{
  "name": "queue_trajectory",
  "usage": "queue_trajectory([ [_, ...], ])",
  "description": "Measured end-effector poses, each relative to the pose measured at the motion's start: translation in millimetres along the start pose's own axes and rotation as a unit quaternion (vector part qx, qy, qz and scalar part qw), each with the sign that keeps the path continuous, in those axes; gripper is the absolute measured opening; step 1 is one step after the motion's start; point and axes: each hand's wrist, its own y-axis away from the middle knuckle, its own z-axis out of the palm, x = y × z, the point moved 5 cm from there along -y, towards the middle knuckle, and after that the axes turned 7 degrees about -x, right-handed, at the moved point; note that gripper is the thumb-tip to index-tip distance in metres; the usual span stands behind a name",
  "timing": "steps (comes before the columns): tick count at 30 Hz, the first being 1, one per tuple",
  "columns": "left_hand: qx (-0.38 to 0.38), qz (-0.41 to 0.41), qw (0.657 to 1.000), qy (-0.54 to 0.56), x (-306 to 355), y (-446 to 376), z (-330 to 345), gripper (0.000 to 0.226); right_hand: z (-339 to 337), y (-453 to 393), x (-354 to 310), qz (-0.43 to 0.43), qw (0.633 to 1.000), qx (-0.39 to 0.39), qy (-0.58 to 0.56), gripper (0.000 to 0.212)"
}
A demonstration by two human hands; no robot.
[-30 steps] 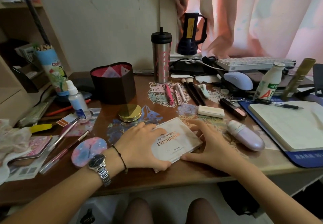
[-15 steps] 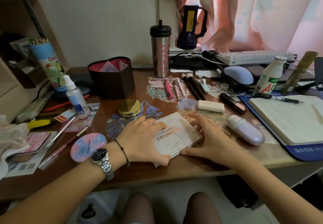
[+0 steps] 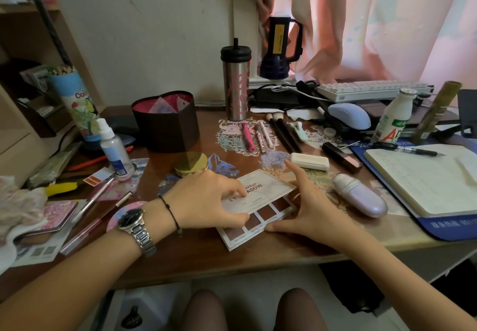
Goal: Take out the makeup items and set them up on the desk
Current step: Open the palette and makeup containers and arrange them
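Note:
A white eyeshadow palette (image 3: 260, 202) lies near the desk's front edge, its lid raised a little so a row of brown pans shows underneath. My left hand (image 3: 206, 199) pinches the lid's front edge, thumb beneath it and fingers on top. My right hand (image 3: 307, 209) holds the palette's right side, thumb on the base's front corner and index finger stretched along the far edge. Behind it lie a gold compact (image 3: 191, 164), pink pencils (image 3: 247, 137), makeup brushes (image 3: 282, 134), a white case (image 3: 309, 161), a dark lipstick (image 3: 342, 156) and a lilac tube (image 3: 360, 195).
A dark heart-shaped box (image 3: 165, 121) and a steel tumbler (image 3: 235, 82) stand at the back. A spray bottle (image 3: 114, 149) and papers crowd the left. An open notebook (image 3: 423, 175) on a blue mat, a mouse (image 3: 349, 115), a keyboard (image 3: 371, 90) and a drink bottle (image 3: 393, 116) fill the right.
The palette was closed under both hands. Now my left hand has lifted its lid at the front, uncovering the brown pans, while my right hand steadies the base.

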Motion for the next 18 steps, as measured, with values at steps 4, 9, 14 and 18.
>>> queue_trajectory([
  [4, 0.026, 0.032, 0.993, 0.115, 4, 9, -11, 0.035, 0, -1, 3, 0.008, 1.000, -0.006, -0.001, 0.129],
  [9, 0.063, 0.043, 0.978, 0.193, -1, 10, -25, 0.025, 0, -4, 5, 0.021, 1.000, -0.018, 0.002, 0.127],
  [14, 0.106, 0.039, 0.961, 0.252, -1, 11, -41, 0.025, -9, -2, 11, 0.032, 0.999, -0.036, 0.000, 0.123],
  [18, 0.107, 0.036, 0.944, 0.309, 3, 10, -43, 0.026, -19, 2, 17, 0.038, 0.997, -0.065, 0.024, 0.117],
])
